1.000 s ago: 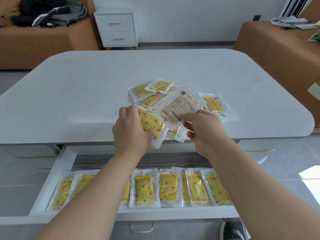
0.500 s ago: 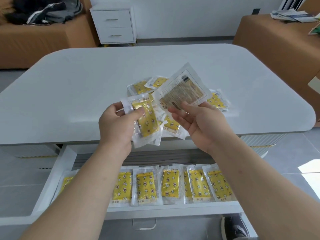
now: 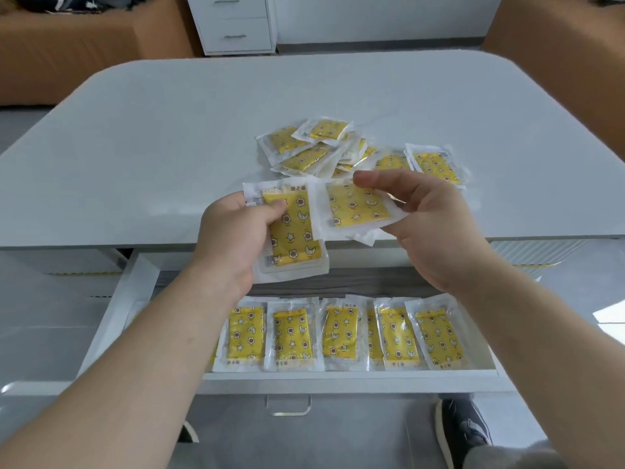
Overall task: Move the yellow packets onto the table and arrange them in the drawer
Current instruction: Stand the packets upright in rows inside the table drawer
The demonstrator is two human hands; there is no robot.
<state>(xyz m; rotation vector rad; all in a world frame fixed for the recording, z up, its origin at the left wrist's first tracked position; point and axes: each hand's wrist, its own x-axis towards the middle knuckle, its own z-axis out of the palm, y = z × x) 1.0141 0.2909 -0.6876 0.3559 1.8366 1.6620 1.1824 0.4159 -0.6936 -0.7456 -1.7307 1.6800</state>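
My left hand (image 3: 233,238) grips a small stack of yellow packets (image 3: 294,231) in clear wrappers, held upright over the table's front edge. My right hand (image 3: 429,225) pinches another yellow packet (image 3: 355,209) lying sideways, its left end overlapping the stack. Behind the hands, a loose pile of yellow packets (image 3: 314,147) lies on the white table (image 3: 169,137). Below, the open white drawer (image 3: 135,299) holds a row of several yellow packets (image 3: 338,333) standing side by side; my left forearm hides the row's left part.
A white two-drawer cabinet (image 3: 233,25) stands against the far wall. Brown sofas sit at the back left (image 3: 67,49) and right (image 3: 558,45). A dark shoe (image 3: 463,431) is on the floor under the drawer's clear handle (image 3: 288,406).
Both hands lifted off the pile toward me. The right hand's packet has turned from printed back to yellow front and lies flatter. The camera has tilted down.
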